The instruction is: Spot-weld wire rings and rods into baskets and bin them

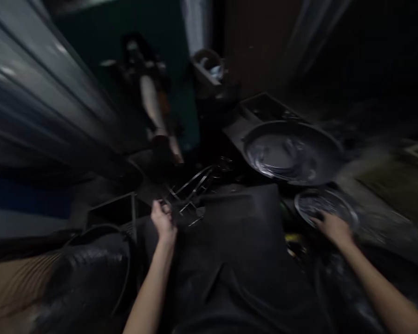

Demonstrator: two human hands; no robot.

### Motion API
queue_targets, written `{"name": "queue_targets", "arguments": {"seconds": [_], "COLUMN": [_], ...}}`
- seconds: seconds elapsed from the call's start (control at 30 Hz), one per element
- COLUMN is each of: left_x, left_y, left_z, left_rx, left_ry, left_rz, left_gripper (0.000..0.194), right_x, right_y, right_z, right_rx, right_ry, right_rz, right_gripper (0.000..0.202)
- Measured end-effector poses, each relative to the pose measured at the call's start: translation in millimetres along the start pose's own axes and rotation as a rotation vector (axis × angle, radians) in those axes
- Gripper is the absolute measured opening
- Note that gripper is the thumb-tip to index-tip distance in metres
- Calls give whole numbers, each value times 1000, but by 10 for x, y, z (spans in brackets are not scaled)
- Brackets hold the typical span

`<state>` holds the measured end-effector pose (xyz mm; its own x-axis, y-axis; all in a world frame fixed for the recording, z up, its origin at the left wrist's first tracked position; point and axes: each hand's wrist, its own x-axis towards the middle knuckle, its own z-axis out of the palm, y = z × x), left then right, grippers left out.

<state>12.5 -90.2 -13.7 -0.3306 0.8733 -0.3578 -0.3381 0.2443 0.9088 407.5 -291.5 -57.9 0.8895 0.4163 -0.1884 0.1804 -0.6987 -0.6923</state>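
My left hand (pixel 163 220) is closed, with its knuckles up, beside thin metal rods (pixel 195 183) that form a frame at the back edge of a dark work surface (pixel 226 236). Whatever it may hold is too dark and small to name. On the other side, my right hand (pixel 334 228) reaches over the near rim of a small round basin (pixel 350 213). Its fingertips are down inside, among dark shiny contents that I cannot make out. Blur and shadow hide how those fingers are set.
Behind the small basin stands a larger round pan (pixel 325 157) with shiny pieces in it. A round dark container (pixel 125 273) is at the lower left. Further back are a green panel (pixel 101 28) with blurred objects before it and a small bin (pixel 209 69).
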Motion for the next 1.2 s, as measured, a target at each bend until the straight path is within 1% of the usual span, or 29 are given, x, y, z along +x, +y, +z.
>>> {"name": "queue_targets", "arguments": {"seconds": [0.03, 0.1, 0.17, 0.23, 0.3, 0.33, 0.37, 0.4, 0.43, 0.47, 0.5, 0.53, 0.57, 0.63, 0.67, 0.73, 0.8, 0.9, 1.03, 1.2], "left_x": [24, 55, 54, 42, 43, 51, 64, 80, 98, 116, 132, 147, 160, 180, 190, 210, 237, 294, 375, 428], "left_y": [-6, -5, 9, 26, 44, 54, 64, 76, 89, 103, 117, 132, 146, 170, 179, 190, 194, 194, 212, 273], "left_z": [16, 28, 16, -11, -41, -54, -64, -72, -77, -80, -81, -82, -84, -91, -98, -115, -134, -153, -153, -138], "left_rx": [-17, -75, -126, -157, -171, -175, -180, -184, -189, -195, -202, -207, -212, -218, -219, -215, -200, -166, -98, -56], "left_ry": [-12, -36, -40, -32, -29, -33, -36, -37, -36, -32, -27, -19, -13, -7, -5, -8, -9, -8, -18, -28], "left_rz": [21, 75, 123, 142, 142, 146, 156, 172, 191, 209, 223, 232, 239, 247, 252, 257, 254, 234, 223, 202], "left_gripper": [38, 36, 34, 35, 36, 37, 38, 38, 39, 39, 39, 39, 38, 38, 38, 38, 38, 38, 38, 39], "right_x": [22, 116, 227, 297, 288, 246, 175, 76, -49, -195, -356, -522, -686, -979, -1099, -1280, -1393, -1490, -1557, -1601], "right_y": [53, 182, 299, 342, 250, 140, -14, -208, -432, -676, -928, -1175, -1407, -1802, -1960, -2203, -2367, -2511, -2595, -2674], "right_z": [18, 34, 17, -22, -41, -28, 8, 67, 152, 259, 387, 530, 682, 987, 1126, 1358, 1513, 1620, 1648, 1614], "right_rx": [-44, -195, -266, -254, -218, -200, -173, -122, -55, 43, 189, 291, 372, 527, 591, 708, 813, 933, 985, 987], "right_ry": [-18, -116, -114, -1, 134, 177, 191, 167, 108, 20, -84, -207, -324, -562, -643, -730, -768, -829, -850, -868], "right_rz": [22, 42, 97, 156, 160, 135, 91, 30, -39, -110, -191, -231, -240, -212, -181, -107, -40, 38, 116, 182], "right_gripper": [36, 25, 21, 29, 37, 37, 35, 31, 28, 29, 34, 39, 43, 46, 46, 45, 45, 46, 47, 47]}}
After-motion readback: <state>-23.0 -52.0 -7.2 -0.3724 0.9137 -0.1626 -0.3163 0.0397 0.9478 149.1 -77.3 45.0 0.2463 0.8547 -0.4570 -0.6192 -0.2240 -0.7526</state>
